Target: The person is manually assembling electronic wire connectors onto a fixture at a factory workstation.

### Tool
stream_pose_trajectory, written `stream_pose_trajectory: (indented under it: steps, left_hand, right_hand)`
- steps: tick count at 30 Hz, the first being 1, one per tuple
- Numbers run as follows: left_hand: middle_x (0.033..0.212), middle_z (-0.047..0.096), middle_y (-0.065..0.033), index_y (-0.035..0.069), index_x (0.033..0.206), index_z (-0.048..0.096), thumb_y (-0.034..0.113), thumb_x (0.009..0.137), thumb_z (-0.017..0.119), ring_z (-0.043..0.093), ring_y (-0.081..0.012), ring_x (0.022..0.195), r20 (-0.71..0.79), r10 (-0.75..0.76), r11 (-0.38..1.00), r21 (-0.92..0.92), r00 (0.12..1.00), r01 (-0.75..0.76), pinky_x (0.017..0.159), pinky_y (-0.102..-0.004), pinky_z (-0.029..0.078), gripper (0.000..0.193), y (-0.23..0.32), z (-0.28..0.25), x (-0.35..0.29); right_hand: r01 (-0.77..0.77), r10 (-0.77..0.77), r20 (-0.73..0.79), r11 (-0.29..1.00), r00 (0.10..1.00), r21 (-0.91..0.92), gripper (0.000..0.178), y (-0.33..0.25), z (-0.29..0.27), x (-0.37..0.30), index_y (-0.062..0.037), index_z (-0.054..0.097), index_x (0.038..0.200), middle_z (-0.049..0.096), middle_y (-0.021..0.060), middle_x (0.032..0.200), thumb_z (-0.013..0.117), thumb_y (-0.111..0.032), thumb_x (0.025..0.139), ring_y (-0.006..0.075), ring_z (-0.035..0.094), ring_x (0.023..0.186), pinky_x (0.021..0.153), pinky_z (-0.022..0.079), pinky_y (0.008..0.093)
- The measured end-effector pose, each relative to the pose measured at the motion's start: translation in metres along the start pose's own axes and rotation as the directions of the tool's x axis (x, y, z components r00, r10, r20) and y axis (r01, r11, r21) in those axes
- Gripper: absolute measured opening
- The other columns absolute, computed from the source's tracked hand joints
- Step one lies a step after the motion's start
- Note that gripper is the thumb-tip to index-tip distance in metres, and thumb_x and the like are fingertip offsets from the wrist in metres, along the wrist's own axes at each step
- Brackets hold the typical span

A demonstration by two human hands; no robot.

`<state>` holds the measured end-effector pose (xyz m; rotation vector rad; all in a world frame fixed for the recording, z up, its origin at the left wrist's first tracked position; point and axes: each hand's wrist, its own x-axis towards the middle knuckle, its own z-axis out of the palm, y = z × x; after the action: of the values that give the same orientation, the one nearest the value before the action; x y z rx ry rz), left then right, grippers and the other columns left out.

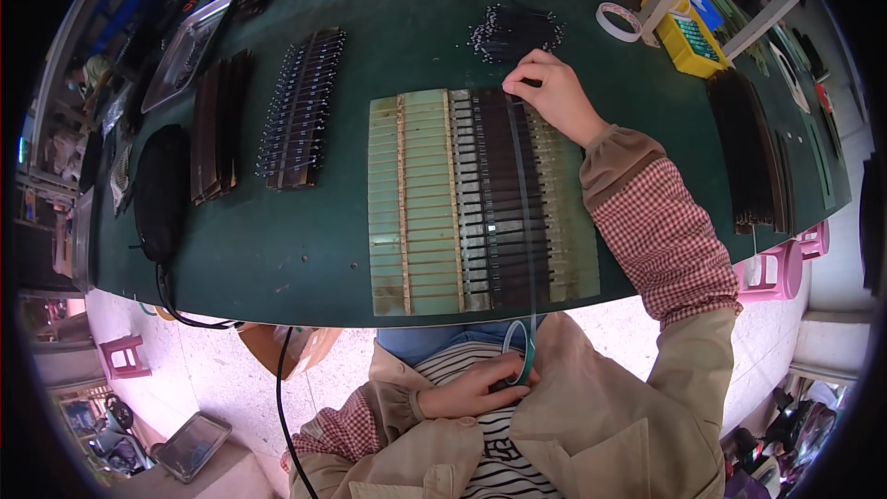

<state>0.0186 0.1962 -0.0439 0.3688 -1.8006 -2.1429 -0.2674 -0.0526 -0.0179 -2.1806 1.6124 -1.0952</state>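
On the bench before me lies a green slotted board (427, 203) with a row of dark, narrow strips (504, 212) side by side across its right half. A thin band of clear tape (531, 249) runs lengthwise over them, from the far end to the near edge. My right hand (552, 97) pinches at the board's far end, where the tape ends; its fingertips cover the tape's tip. Below the table edge, close to my body, my left hand (476, 388) grips a tape roll (527, 365) with a green rim.
Behind the board sits a pile of dark leaded parts (517, 32). To its right are a white tape roll (618, 22) and a yellow bin (688, 44). Stacked dark strips (747, 152) lie at right. Leftward are a banded parts bundle (300, 111), a black pouch (160, 194) and a metal tray (189, 51).
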Motion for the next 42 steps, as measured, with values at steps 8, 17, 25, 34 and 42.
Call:
stream_pose_trajectory:
  steps: [8, 17, 25, 34, 42]
  left_hand:
    - [0.103, 0.060, -0.0109, 0.001, 0.112, 0.058, 0.010, 0.092, 0.062, 0.061, -0.0249, 0.094, 0.072, 0.004, 0.999, 0.041, 0.997, -0.007, 0.083, -0.0332, 0.048, 0.022, -0.002, -0.003, 0.006]
    - [0.104, 0.062, -0.0115, 0.002, 0.113, 0.058, 0.012, 0.093, 0.062, 0.062, -0.0265, 0.096, 0.080, 0.038, 0.998, 0.049, 0.996, -0.042, 0.085, -0.0339, 0.049, 0.023, -0.003, -0.006, 0.007]
    - [0.105, 0.063, -0.0119, 0.002, 0.114, 0.057, 0.014, 0.094, 0.060, 0.062, -0.0263, 0.098, 0.090, 0.030, 0.996, 0.081, 0.995, -0.037, 0.086, -0.0340, 0.050, 0.024, -0.001, -0.007, 0.008]
    - [0.105, 0.063, -0.0121, 0.002, 0.115, 0.056, 0.016, 0.095, 0.059, 0.063, -0.0263, 0.097, 0.110, -0.011, 0.997, 0.076, 0.994, 0.002, 0.085, -0.0336, 0.050, 0.024, -0.002, -0.005, 0.009]
    - [0.103, 0.062, -0.0115, 0.003, 0.114, 0.056, 0.016, 0.095, 0.059, 0.062, -0.0255, 0.095, 0.125, 0.002, 0.996, 0.084, 0.992, -0.012, 0.083, -0.0334, 0.050, 0.024, 0.002, -0.005, 0.017]
  right_hand:
    - [-0.048, 0.052, -0.022, 0.989, 0.998, 0.137, 0.007, -0.002, -0.004, -0.001, -0.0038, 0.071, 0.085, 0.061, 0.0061, 0.084, 0.068, -0.008, 0.080, 0.0221, 0.061, 0.074, 0.069, 0.050, 0.0305]
    - [-0.026, 0.027, -0.019, 0.998, 0.999, 0.050, 0.007, -0.003, 0.001, -0.005, -0.0043, 0.071, 0.084, 0.061, 0.0049, 0.084, 0.067, -0.010, 0.081, 0.0232, 0.061, 0.076, 0.069, 0.050, 0.0321]
    - [0.080, -0.086, -0.034, 0.986, 0.996, -0.143, 0.007, -0.011, 0.000, -0.007, -0.0037, 0.068, 0.085, 0.060, 0.0064, 0.085, 0.070, -0.009, 0.080, 0.0233, 0.060, 0.080, 0.071, 0.049, 0.0329]
    - [0.083, -0.086, -0.011, 0.981, 0.996, -0.175, 0.009, -0.006, -0.008, -0.008, -0.0042, 0.069, 0.084, 0.060, 0.0045, 0.088, 0.064, -0.002, 0.076, 0.0253, 0.057, 0.090, 0.078, 0.048, 0.0358]
    - [0.339, -0.271, 0.219, 0.858, 0.937, -0.387, 0.045, -0.018, -0.018, -0.027, -0.0037, 0.068, 0.107, 0.058, 0.0114, 0.112, 0.058, 0.010, 0.066, 0.0285, 0.053, 0.107, 0.090, 0.047, 0.0354]
